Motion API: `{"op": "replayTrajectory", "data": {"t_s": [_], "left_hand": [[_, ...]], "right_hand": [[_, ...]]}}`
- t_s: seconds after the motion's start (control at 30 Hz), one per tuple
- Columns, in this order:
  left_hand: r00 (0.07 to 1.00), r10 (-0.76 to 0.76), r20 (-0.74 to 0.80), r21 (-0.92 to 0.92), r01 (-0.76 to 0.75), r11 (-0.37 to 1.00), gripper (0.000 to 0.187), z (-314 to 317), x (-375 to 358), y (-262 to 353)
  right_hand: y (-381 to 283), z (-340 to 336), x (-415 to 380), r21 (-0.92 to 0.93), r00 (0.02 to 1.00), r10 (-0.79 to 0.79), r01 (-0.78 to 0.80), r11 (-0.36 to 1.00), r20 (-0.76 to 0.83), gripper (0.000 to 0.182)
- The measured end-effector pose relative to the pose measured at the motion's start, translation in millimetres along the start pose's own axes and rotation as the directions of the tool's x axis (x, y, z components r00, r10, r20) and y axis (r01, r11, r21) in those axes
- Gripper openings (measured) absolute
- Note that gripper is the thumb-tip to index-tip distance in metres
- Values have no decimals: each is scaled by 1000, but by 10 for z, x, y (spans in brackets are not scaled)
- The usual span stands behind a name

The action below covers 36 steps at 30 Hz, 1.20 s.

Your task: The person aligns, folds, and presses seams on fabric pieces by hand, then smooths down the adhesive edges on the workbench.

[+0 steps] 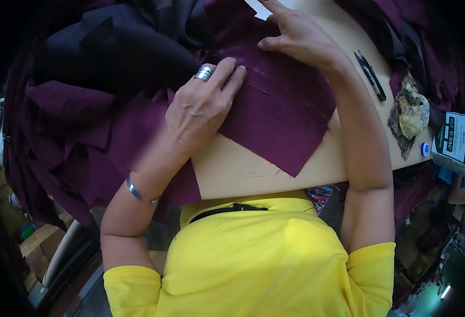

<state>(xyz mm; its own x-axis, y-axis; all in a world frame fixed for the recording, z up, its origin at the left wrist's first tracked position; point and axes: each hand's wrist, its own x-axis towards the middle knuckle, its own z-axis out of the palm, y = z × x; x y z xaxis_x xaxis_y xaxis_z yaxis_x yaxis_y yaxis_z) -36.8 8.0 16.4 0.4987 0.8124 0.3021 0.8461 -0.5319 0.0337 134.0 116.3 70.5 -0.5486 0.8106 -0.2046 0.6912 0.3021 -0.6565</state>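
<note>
A piece of dark maroon cloth (288,124) lies on the pale table, one corner pointing toward me, with faint light lines and a slit-like mark near its middle. My left hand (203,103), a silver ring on one finger, is closed on the cloth at the upper end of those lines; its thumb is hidden. Farther up and to the right, my right hand (298,39) is open over the cloth, thumb and forefinger apart, its fingertips near the top edge of view. Black fabric (121,50) is heaped beyond my left hand.
More maroon cloth (68,121) hangs over the table's left side. On the pale table (248,174), at right, lie two slim black pens (371,76), a lumpy whitish object (413,113) on a dark scrap, a blue-capped item (425,149) and a printed box (457,140).
</note>
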Motion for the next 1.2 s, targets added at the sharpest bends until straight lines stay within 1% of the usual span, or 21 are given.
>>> {"op": "replayTrajectory", "data": {"t_s": [0.1,0.2,0.3,0.37,0.43,0.5,0.6,0.7,0.73,0.83,0.93,1.0,1.1,1.2], "left_hand": [[997,52,-57,27,-51,998,46,39,-40,1],[999,46,-26,50,-45,998,46,38,-42,8],[998,61,2,112,-61,992,47,61,-51,13],[997,72,10,153,-72,986,50,76,-56,6],[996,88,31,193,-92,977,52,75,-59,20],[992,107,63,236,-119,964,55,34,-56,39],[988,130,86,216,-146,965,58,-9,-40,50],[992,96,81,146,-107,983,55,-39,0,-24],[997,72,37,124,-76,989,52,11,-8,-49],[999,-36,-1,116,36,993,50,44,-34,-41],[1000,5,-2,111,-5,994,54,44,-41,-65],[998,19,59,145,-27,989,57,19,-53,-76],[992,47,120,194,-70,978,61,-6,-60,-64],[991,61,122,190,-83,978,64,-14,-56,-46]], "right_hand": [[226,195,124,7,976,-154,157,988,-151,84],[273,191,110,127,976,-177,192,973,-125,82],[209,137,10,187,959,-237,264,946,-154,78],[345,209,84,89,929,-305,328,940,-210,77],[348,218,89,62,938,-278,296,953,-206,76],[271,173,72,104,977,-159,175,979,-143,76],[250,172,76,101,990,-105,114,988,-91,75],[339,240,99,82,948,-251,270,959,-194,74],[334,233,93,82,951,-244,263,961,-188,73],[308,207,86,94,956,-237,256,962,-175,73],[325,204,86,111,952,-249,271,956,-177,73],[328,211,93,111,948,-261,284,952,-184,73],[287,194,86,133,971,-191,210,968,-145,73],[291,196,92,139,960,-236,257,956,-153,73]]}}
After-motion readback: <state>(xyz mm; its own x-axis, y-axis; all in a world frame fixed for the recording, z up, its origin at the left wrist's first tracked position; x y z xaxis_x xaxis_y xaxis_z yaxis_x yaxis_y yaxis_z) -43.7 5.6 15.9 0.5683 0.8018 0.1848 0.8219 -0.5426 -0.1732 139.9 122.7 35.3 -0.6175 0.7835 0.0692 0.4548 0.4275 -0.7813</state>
